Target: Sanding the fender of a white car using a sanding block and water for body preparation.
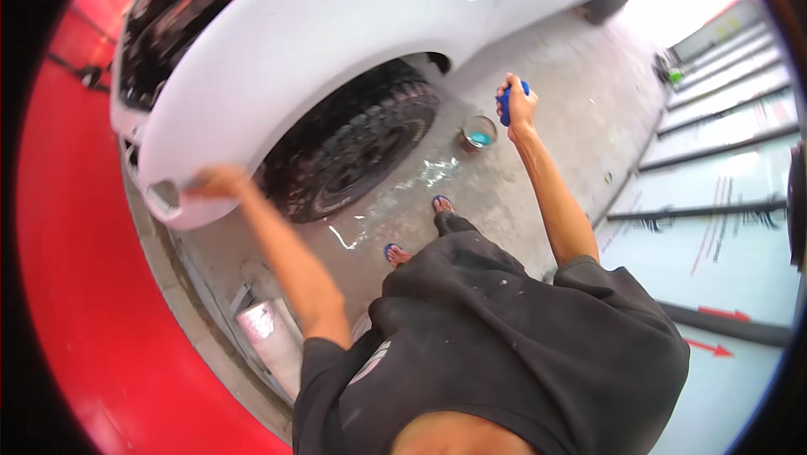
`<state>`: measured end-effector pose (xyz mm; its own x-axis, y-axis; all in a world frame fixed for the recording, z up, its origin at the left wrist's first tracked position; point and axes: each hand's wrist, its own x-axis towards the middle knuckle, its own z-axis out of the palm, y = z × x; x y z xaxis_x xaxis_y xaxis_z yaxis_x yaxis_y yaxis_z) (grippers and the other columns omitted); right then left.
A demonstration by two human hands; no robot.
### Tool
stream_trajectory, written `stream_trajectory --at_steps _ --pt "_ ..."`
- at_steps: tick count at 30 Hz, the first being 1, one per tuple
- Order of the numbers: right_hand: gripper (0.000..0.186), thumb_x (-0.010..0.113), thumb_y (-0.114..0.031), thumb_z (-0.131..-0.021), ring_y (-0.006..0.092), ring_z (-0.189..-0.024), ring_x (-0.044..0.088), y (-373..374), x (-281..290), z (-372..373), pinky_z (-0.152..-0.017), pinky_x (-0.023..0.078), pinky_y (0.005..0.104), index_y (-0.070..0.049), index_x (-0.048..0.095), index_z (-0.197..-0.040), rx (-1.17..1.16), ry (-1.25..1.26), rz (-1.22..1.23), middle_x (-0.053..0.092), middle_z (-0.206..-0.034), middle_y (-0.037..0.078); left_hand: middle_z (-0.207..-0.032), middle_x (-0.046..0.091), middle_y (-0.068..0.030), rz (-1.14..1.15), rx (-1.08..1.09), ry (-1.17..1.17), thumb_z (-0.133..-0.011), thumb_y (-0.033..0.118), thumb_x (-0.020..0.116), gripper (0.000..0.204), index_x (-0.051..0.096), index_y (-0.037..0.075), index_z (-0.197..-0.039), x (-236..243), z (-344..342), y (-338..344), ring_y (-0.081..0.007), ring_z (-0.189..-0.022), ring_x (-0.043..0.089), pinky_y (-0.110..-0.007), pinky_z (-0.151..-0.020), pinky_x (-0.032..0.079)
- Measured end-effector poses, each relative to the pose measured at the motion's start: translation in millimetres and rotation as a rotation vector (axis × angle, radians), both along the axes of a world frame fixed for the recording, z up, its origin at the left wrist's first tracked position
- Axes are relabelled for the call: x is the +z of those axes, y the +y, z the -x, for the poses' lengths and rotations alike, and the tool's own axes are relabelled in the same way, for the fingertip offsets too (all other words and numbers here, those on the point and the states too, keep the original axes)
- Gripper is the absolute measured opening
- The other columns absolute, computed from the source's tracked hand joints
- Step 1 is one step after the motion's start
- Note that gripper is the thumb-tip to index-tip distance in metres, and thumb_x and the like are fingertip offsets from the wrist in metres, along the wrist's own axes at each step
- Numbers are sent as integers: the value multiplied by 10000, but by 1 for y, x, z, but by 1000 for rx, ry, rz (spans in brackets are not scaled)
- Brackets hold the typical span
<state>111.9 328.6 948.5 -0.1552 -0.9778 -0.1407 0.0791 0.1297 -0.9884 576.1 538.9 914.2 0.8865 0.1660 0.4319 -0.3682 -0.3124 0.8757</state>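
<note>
A white car fender point(319, 35) arches over a black tyre point(353, 144). My left hand point(217, 182) presses against the lower front edge of the fender; it is blurred, and I cannot tell whether it holds anything. My right hand point(517, 102) is raised beside the wheel arch and closed around a blue sponge-like block point(504, 104). A small round tub point(479, 136) with teal contents stands on the concrete floor just below that hand.
Wet patches point(403, 190) spread on the grey concrete near my sandalled feet point(420, 228). A red floor area point(76, 270) lies to the left. Dark rails point(714, 148) cross a pale floor on the right. The open engine bay point(176, 18) is at upper left.
</note>
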Motion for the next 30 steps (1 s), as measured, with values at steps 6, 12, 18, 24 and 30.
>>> stream_trajectory --at_steps 6,12,18,24,30 --pt "178 569 -334 -910 175 -526 525 -33 -82 168 -448 433 312 -194 522 -810 -353 -453 -287 573 -687 22 -1338 502 -353 27 44 264 -1018 489 366 738 473 -172 -1328 -41 -10 94 -425 -1194 539 -562 -1012 438" --pt "170 575 -348 -905 187 -561 528 -83 -176 230 -481 456 318 -198 540 -833 -353 -647 -590 588 -708 35 -934 593 -15 184 -389 979 -1017 287 411 305 622 84 -1102 -172 168 64 -178 -852 563 -359 -707 483" --pt "285 531 -363 -933 225 -609 620 -165 -315 237 -540 549 380 -83 553 -883 -84 -350 -832 614 -767 82 -1353 553 -239 -767 -994 1025 -943 150 459 493 467 -49 -1394 -248 339 -111 -332 -1309 515 -387 -1024 473" --pt "362 729 -326 -907 212 -631 656 -220 -477 226 -418 550 364 -129 580 -1172 11 -75 -855 638 -1000 114 -1445 510 -260 -1071 -1593 715 -842 -63 412 598 497 15 -1429 -349 451 -328 -356 -1387 454 -371 -1155 327" --pt "456 651 -469 -925 221 -928 682 -291 -603 219 -761 581 394 -166 679 -1266 67 410 -951 648 -1215 156 -1273 660 -205 -1246 -1534 673 -876 -17 477 474 637 71 -1314 -541 523 -487 -336 -1204 625 -386 -1031 454"
